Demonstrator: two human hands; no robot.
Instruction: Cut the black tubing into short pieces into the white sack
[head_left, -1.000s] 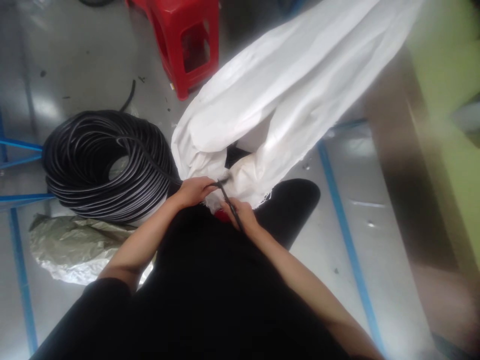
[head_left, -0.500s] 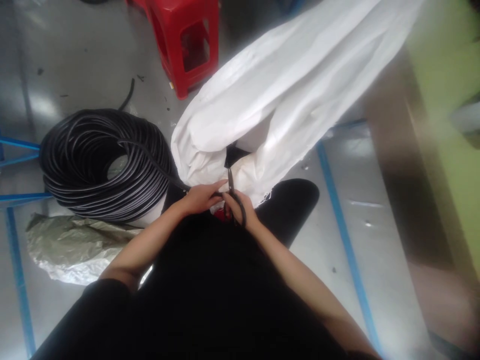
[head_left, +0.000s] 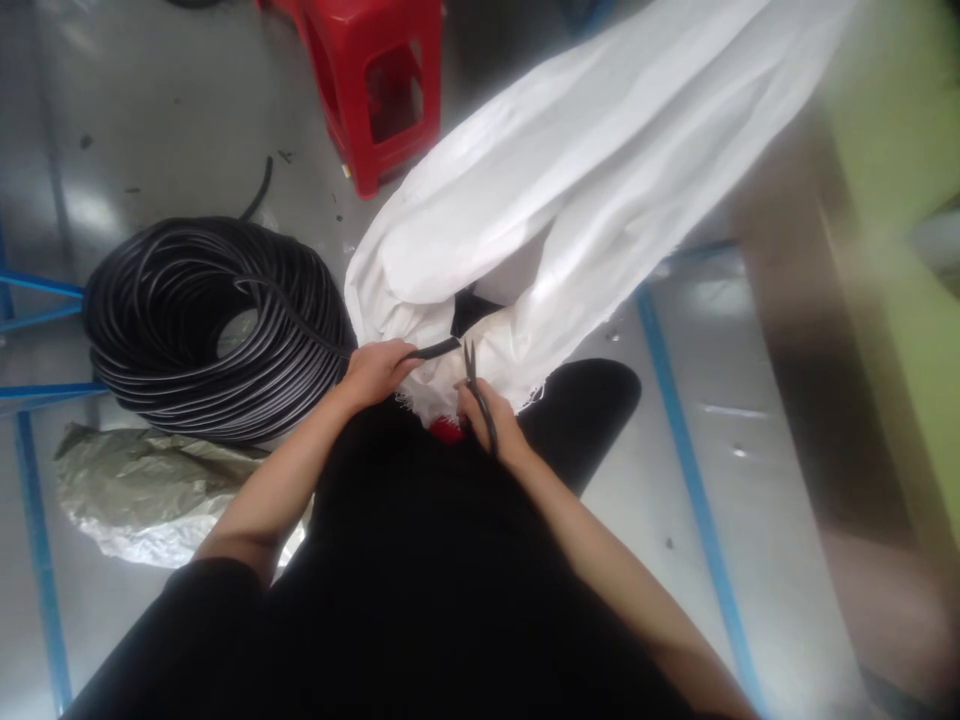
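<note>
My left hand (head_left: 379, 372) is closed round a black cable or hose (head_left: 437, 350), whose free end sticks out to the right past my fingers. From my hand it runs back to a large coil (head_left: 292, 385) of the same black line on the floor at left. In my right hand (head_left: 491, 415) is a pair of dark scissors (head_left: 481, 395), blades pointing up and slightly parted. Their tips are close beside the line's end; whether they touch cannot be made out. Under both hands a white woven sack (head_left: 480, 220) lies across my lap, frayed at its edge.
A red plastic stool (head_left: 386, 90) stands beyond the coil. Crumpled grey-green plastic sheeting (head_left: 150, 490) lies below the coil. Blue tape strips (head_left: 682, 460) mark the floor, and small dark scraps (head_left: 285, 157) lie near the stool. The sack stretches off to the upper right.
My left hand has moved left, away from the scissors, and the end of the black line now shows. The scissors have shifted slightly right and their blades now appear parted.
</note>
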